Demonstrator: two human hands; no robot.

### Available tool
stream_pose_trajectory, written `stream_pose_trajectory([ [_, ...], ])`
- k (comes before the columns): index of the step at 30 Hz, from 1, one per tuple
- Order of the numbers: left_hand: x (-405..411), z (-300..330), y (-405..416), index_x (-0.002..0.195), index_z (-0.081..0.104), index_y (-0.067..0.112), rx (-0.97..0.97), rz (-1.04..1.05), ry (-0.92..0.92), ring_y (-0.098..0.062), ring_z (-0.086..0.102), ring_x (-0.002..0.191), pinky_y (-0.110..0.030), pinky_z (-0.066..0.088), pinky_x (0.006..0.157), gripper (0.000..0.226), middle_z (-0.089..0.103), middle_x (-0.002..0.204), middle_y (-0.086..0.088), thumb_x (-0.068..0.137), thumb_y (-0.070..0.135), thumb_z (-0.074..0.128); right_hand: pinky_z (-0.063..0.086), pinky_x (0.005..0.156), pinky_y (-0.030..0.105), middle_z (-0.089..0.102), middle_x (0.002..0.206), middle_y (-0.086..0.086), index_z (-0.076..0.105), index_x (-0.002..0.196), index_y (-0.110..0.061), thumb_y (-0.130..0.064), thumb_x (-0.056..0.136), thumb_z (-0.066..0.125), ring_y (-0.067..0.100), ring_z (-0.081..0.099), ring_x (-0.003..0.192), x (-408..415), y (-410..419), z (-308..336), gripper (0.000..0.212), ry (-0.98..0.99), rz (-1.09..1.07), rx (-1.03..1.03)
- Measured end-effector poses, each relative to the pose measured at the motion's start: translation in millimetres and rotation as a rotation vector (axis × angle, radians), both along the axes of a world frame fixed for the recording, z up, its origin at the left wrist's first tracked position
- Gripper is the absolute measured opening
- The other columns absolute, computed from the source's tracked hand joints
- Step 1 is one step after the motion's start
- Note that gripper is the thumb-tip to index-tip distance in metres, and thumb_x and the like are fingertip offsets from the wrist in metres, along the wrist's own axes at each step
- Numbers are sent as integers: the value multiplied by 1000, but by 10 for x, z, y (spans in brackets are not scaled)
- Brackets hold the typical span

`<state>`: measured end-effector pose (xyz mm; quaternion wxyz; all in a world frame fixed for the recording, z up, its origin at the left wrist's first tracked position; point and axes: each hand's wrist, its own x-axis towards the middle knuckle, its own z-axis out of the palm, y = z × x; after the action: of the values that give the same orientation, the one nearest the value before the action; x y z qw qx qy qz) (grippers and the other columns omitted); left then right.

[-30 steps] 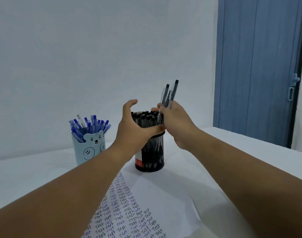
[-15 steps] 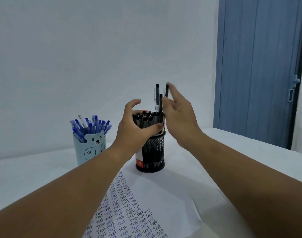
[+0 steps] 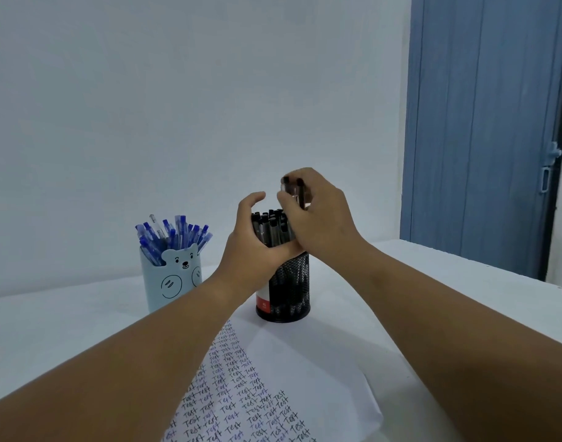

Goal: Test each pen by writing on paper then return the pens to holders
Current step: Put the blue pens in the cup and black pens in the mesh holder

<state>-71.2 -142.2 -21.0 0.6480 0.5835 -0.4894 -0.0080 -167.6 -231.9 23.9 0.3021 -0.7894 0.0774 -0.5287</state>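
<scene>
Left hand (image 3: pixel 254 250) grips black cup (image 3: pixel 287 291); right hand (image 3: pixel 314 212) pinches pens (image 3: pixel 294 189) above cup. Push down slow, straight.

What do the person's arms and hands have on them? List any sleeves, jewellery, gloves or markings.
Nothing is worn that shows. Both forearms are bare from the frame's lower edge to the wrists, with no sleeves in view. The left hand and right hand are bare: no gloves, rings, watch, bracelets or markings visible. The fingertips are too blurred to judge the nails.
</scene>
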Motion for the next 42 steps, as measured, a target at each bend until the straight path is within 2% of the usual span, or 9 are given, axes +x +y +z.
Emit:
stream_pose_trajectory([
  [5, -18, -16, 2, 142, 28, 43, -20, -6, 11, -16, 70, 104, -44, 53, 101, 112, 72, 107, 2, 48, 46, 91, 50, 77, 18, 61, 114, -14, 49, 134, -36, -17, 97, 52, 2, 58, 77, -28, -21, 8, 42, 23, 49, 65],
  [10, 30, -51, -18, 136, 28, 52, -23, 23, 58, -18, 67, 112, -46, 51, 104, 110, 70, 114, 0, 48, 51, 94, 52, 82, 26, 70, 98, -8, 69, 104, -28, -31, 104, 45, 8, 64, 87, -90, -3, -5, 23, -8, 125, 137],
  [17, -59, 109, 19, 136, 37, 37, -2, 174, -126, 8, 62, 86, -5, 45, 73, 85, 63, 101, 12, 71, 34, 91, 55, 90, 35, 72, 108, -8, 69, 108, -26, -8, 99, 44, 6, 66, 98, -106, -45, 16, 32, -71, 189, 278],
  [21, -29, 224, 50, 144, 31, 38, 81, 52, -39, 21, 56, 94, -8, 41, 77, 97, 54, 114, 21, 68, 39, 91, 56, 88, 32, 66, 123, -10, 66, 122, -22, -5, 100, 42, 9, 67, 109, -116, -39, 26, 37, -21, 277, 373],
  [23, 31, 210, 76, 150, 22, 39, 99, -43, 14, 9, 65, 100, -15, 46, 85, 112, 63, 121, 9, 63, 38, 93, 54, 96, 33, 67, 123, -11, 67, 124, -25, -22, 105, 46, 8, 64, 114, -90, -30, -7, 29, 67, 295, 372],
  [27, 120, -17, 135, 154, 9, 37, 55, -90, 115, 3, 67, 105, -22, 47, 93, 128, 64, 121, 7, 57, 34, 92, 54, 97, 38, 73, 103, -10, 75, 104, -28, -30, 104, 49, 10, 68, 98, -49, -20, -64, 26, 56, 207, 351],
  [32, 156, -154, 133, 135, 33, 21, 82, -45, 184, -3, 64, 104, -23, 50, 85, 108, 63, 116, 6, 49, 31, 98, 52, 97, 38, 68, 113, -15, 60, 123, -37, -49, 100, 52, 10, 66, 104, -113, 22, -82, 27, 133, 305, 358],
  [38, 211, -264, 92, 127, 57, 22, 226, -29, 72, -17, 71, 106, -46, 57, 93, 93, 74, 112, 0, 48, 41, 102, 49, 101, 35, 49, 136, -12, 24, 144, -45, -48, 60, 93, 11, 56, 120, -79, 120, -167, 108, 219, 293, 334],
  [42, 79, -285, -15, 116, 65, 25, 218, -29, 3, -15, 73, 100, -42, 58, 91, 66, 76, 105, 2, 58, 31, 97, 54, 83, 24, 55, 115, -11, 47, 130, -33, -29, 64, 93, 7, 63, 98, -69, 131, -150, 81, 137, 173, 247],
])
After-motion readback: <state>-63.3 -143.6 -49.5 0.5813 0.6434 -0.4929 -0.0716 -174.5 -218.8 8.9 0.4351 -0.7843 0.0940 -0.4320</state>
